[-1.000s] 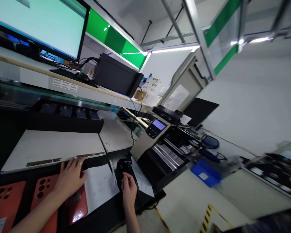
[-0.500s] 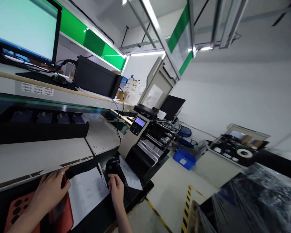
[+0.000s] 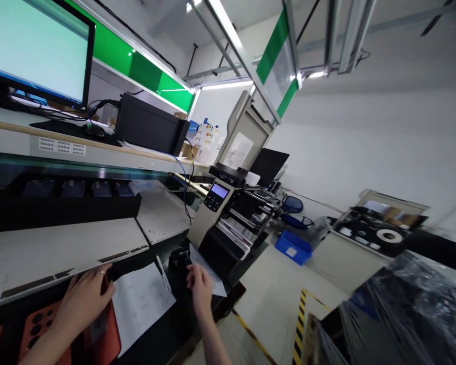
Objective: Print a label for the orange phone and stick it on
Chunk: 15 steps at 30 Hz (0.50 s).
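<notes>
My left hand (image 3: 84, 299) is closed around the upper end of an orange phone (image 3: 112, 338), its thumb bent at the right edge. Beneath that wrist lies a second orange phone (image 3: 32, 324) with round dark camera openings. A black handheld barcode scanner (image 3: 180, 255) rests on the dark bench. Over its handle is my right hand (image 3: 202, 289), fingers curled and slightly blurred; whether they grip it is hidden. Between the hands lie a white sheet of paper (image 3: 142, 304) and a white pen (image 3: 162, 272).
A label printer (image 3: 216, 197) with its cover raised stands beyond the scanner. Above the bench, a shelf carries a monitor (image 3: 38, 50), mouse (image 3: 93, 130) and black computer case (image 3: 150, 121). A blue bin (image 3: 293, 248) sits on the floor; a plastic-wrapped stack (image 3: 395, 309) is at right.
My right hand has moved right, from beside the scanner's handle to over it. My left hand stays on the orange phone. The whole view has shifted slightly.
</notes>
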{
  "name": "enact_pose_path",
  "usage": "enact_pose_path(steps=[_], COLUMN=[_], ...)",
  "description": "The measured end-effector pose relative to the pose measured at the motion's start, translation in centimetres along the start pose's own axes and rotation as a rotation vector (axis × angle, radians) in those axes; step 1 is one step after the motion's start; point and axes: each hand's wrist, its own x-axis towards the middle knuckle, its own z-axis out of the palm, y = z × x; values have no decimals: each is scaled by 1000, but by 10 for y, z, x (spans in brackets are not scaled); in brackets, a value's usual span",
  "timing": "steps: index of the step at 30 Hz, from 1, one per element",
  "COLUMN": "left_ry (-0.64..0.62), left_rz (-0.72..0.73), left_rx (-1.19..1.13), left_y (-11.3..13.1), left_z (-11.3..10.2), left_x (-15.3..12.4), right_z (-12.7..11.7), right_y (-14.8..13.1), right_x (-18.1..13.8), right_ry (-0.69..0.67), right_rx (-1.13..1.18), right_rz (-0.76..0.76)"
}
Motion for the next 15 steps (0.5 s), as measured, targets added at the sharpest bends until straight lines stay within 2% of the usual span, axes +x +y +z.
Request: enact_pose_path(steps=[2,6,10,15], left_ry=[-3,-15,-16,-17], left_rz=[4,-15,-2,9], left_rx=[8,3,-37,-46], left_y=[1,0,-5,-10], left_z=[-1,-2,1,9], left_x=[0,1,1,3], right_z=[-13,-31,-35,-30], right_y=[-28,-70,-81,-84], right_x=[34,111,161,190], right_ry=[85,127,139,143], right_rx=[84,174,242,302], right_rz=[-23,46,161,251])
